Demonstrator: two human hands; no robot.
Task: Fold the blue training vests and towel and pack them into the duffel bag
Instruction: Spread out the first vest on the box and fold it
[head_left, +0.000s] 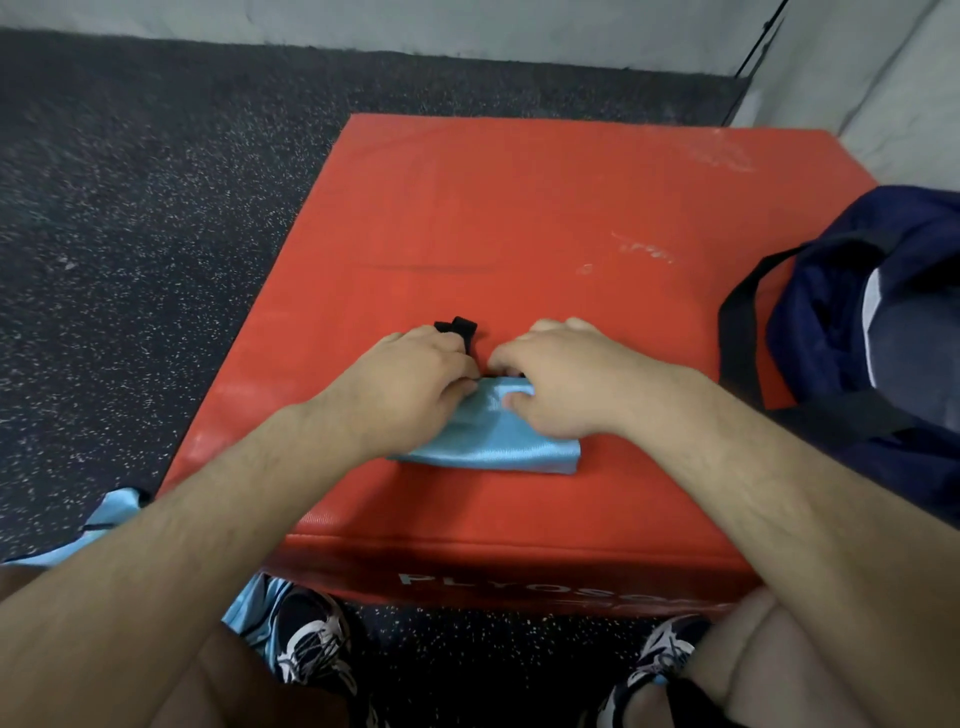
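2 hands meet on the folded vest (498, 441), which lies on the red plyo box (519, 208) toward its 6 o'clock edge, long axis running 9 to 3. The left hand (410, 384) pinches the vest's far edge in a narrow grip. The right hand (561, 379) curls over that edge, thumb on the cloth. The duffel bag (831, 322) sits at 3 o'clock, nearer the right hand.

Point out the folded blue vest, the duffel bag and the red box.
folded blue vest (493, 447): head view, near edge of the fold.
duffel bag (821, 332): head view, navy side panel.
red box (519, 208): head view, bare top surface.
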